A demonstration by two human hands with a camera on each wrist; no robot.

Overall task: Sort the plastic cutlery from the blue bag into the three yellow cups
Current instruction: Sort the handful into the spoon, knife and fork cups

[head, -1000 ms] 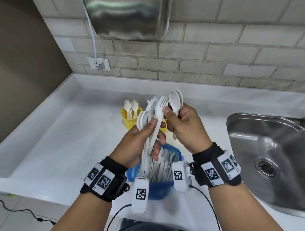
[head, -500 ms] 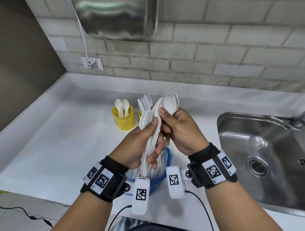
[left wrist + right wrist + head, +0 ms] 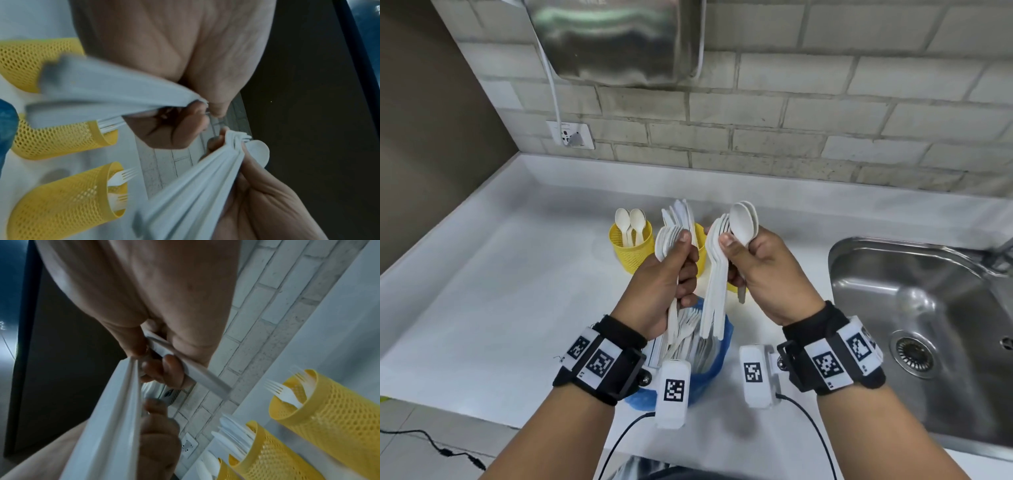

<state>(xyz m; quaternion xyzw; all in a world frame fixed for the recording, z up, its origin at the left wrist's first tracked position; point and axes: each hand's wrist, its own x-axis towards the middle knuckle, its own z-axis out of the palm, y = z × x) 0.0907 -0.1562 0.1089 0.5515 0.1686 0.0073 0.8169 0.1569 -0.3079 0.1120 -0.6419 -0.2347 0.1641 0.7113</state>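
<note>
My left hand [image 3: 682, 254] grips a bundle of white plastic cutlery [image 3: 671, 240] upright above the blue bag [image 3: 710, 368], which holds more cutlery. My right hand [image 3: 736, 250] holds spoons [image 3: 744, 219] and a second bundle [image 3: 714, 294] pinched under the thumb. The two bundles stand a little apart. The three yellow mesh cups stand behind the hands: one with spoons [image 3: 631, 248], one with knives [image 3: 700, 245] and one with forks [image 3: 329, 410]. In the head view, the fork cup is mostly hidden by my right hand. The left wrist view shows the left bundle [image 3: 98, 95] fanned out.
A steel sink [image 3: 914, 308] lies to the right of the white counter [image 3: 517, 291]. A brick wall with a socket [image 3: 570, 135] and a metal dispenser [image 3: 616, 41] stands at the back. The counter's front edge is just below my wrists.
The hands were together on one bundle. Now they have drawn apart, and my right hand has taken several pieces off to the right. The view has shifted slightly.
</note>
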